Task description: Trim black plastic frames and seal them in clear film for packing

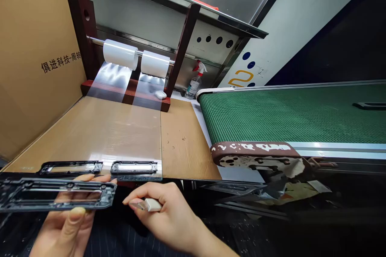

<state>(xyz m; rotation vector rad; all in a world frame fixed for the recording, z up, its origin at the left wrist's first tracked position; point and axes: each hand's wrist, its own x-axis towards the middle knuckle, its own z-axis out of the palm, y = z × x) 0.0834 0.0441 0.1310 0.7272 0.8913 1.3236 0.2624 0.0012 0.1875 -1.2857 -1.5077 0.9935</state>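
Observation:
My left hand (68, 229) grips a long black plastic frame (69, 186) near its right end, thumb below and fingers behind. The frame has a see-through slot along its middle, and its left end runs out of view. In my right hand (175, 215), closed just right of the frame and apart from it, is a small white-handled knife (153, 204); its blade shows between the fingers and points left. Beyond my hands, two similar black frames, a left one (45, 168) and a right one (114, 168), lie along the near edge of a clear sheet (120, 132).
Two film rolls (120, 54) hang on a bar, their strips drawn over a dark red block (129, 95). A cardboard wall (36, 20) stands left. A spray bottle (193, 84) is at the back. Rightward runs a green conveyor belt (280, 116) bearing another black part (369, 106).

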